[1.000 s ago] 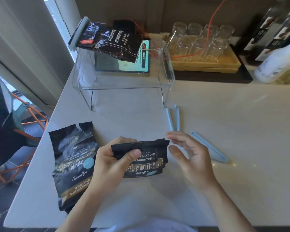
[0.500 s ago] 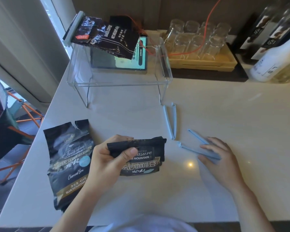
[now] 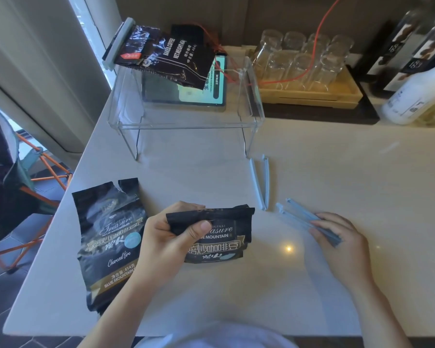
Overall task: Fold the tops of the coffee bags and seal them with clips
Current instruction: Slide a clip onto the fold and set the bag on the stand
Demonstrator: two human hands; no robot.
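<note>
A pale, smooth stone-like counter (image 3: 337,172) fills most of the frame, glossy enough to carry a small bright glint near its centre. At the upper middle stands a clear acrylic riser (image 3: 186,121) on thin legs; a crinkled dark foil coffee bag (image 3: 166,59), its top already closed with a pale blue clip bar (image 3: 118,43), lies tilted across it, above a lit tablet screen (image 3: 201,94). To the upper right, a wooden tray (image 3: 312,96) holds upturned clear glasses, with a white bottle (image 3: 417,94) further right.

At the lower centre, the left hand (image 3: 163,244) grips a black matte coffee bag (image 3: 216,234) by its folded-over top edge, thumb pressed on the front, fingers curled behind; the bag stands up off the counter with its printed face toward the camera. Just left of it, at the lower left, a second coffee bag (image 3: 108,239) lies flat, its torn top open and ragged.

At the lower right, the right hand (image 3: 342,242) has its fingers curled around a long, slim light-blue plastic clip (image 3: 309,219), whose two bars stick out toward the upper left. Another clip (image 3: 260,182) of the same kind lies open in a narrow V on the counter, just above the held bag's right corner.
</note>
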